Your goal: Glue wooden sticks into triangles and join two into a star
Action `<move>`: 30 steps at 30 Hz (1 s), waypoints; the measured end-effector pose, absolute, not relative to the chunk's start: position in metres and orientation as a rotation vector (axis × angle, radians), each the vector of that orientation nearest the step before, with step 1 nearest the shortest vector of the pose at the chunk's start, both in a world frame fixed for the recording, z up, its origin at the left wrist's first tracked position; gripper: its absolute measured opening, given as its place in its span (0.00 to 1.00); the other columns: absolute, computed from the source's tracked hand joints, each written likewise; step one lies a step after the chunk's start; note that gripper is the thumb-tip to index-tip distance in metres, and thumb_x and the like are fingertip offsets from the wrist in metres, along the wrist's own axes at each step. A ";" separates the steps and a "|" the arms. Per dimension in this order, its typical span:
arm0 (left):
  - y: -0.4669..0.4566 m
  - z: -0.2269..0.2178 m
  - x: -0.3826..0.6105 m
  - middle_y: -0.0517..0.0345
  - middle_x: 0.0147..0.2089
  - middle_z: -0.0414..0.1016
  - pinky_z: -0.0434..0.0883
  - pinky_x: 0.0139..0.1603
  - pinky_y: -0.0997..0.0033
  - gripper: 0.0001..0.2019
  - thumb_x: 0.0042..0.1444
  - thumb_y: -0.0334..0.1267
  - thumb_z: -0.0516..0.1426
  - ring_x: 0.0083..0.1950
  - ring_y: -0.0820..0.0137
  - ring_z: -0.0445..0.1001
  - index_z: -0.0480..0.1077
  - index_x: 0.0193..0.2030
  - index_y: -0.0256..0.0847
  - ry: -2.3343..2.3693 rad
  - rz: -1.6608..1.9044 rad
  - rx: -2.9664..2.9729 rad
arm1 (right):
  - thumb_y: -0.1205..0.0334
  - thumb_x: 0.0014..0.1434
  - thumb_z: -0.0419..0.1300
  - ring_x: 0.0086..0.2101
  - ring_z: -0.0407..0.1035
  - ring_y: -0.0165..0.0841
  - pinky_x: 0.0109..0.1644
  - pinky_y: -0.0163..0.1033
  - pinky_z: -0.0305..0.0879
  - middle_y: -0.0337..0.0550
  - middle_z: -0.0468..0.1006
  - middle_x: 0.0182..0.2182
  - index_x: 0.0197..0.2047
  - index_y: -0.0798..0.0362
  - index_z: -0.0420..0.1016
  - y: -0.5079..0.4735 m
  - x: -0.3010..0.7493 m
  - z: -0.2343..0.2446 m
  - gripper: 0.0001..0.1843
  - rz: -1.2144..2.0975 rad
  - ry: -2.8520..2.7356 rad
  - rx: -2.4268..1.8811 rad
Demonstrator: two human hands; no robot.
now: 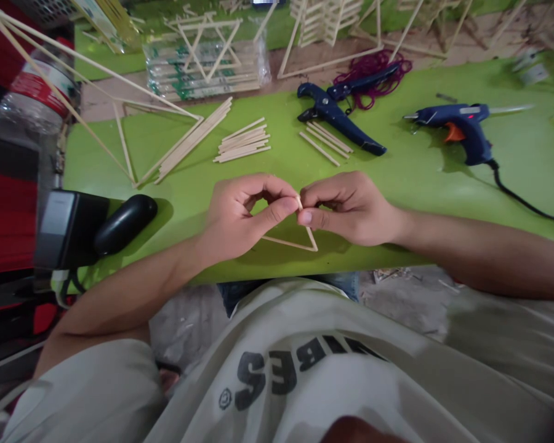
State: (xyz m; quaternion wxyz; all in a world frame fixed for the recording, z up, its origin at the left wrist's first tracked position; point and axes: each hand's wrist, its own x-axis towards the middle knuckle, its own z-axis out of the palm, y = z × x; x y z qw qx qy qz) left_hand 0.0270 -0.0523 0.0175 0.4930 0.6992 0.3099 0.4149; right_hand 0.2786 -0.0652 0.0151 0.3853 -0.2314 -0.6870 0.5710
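Pale cloth of a lettered T-shirt is seen closest, spread wide below the table edge, and right above it both hands are busy! A small stick frame is held over the near edge of the green table, one corner pointed toward the shirt, two sides in sight, the rest covered by the left hand. Thumb and forefinger of that hand are pressed together on the frame's upper end, and the same end is pinched by the right hand, its thumb laid against the wood; fingertips almost meet there.

Just beyond, three groups are laid out: long sticks, a pile of short sticks, and a few loose sticks beside the blue cutter, whose upper handle is laid over purple cord. Over on the right, a blue glue gun is rested on its side, a red light shown on its body, its nozzle pointed left. Far left, a large stick frame is propped, and near the left forearm a black mouse is set beside a dark box.
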 end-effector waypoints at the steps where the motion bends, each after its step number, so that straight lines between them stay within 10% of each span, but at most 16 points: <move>1: -0.052 0.017 0.027 0.54 0.40 0.91 0.84 0.42 0.67 0.18 0.68 0.58 0.78 0.38 0.67 0.87 0.90 0.45 0.45 0.745 1.004 1.664 | 0.44 0.75 0.78 0.28 0.57 0.23 0.30 0.33 0.55 0.31 0.67 0.27 0.35 0.55 0.79 -0.065 0.279 0.015 0.26 1.453 -1.746 -0.593; 30: -0.060 0.026 0.027 0.59 0.42 0.92 0.83 0.43 0.71 0.05 0.75 0.31 0.70 0.40 0.71 0.89 0.87 0.49 0.47 0.696 1.285 2.283 | 0.67 0.72 0.74 0.32 0.83 0.32 0.32 0.37 0.80 0.39 0.91 0.37 0.51 0.45 0.91 -0.066 0.276 0.009 0.08 0.392 -1.855 -0.534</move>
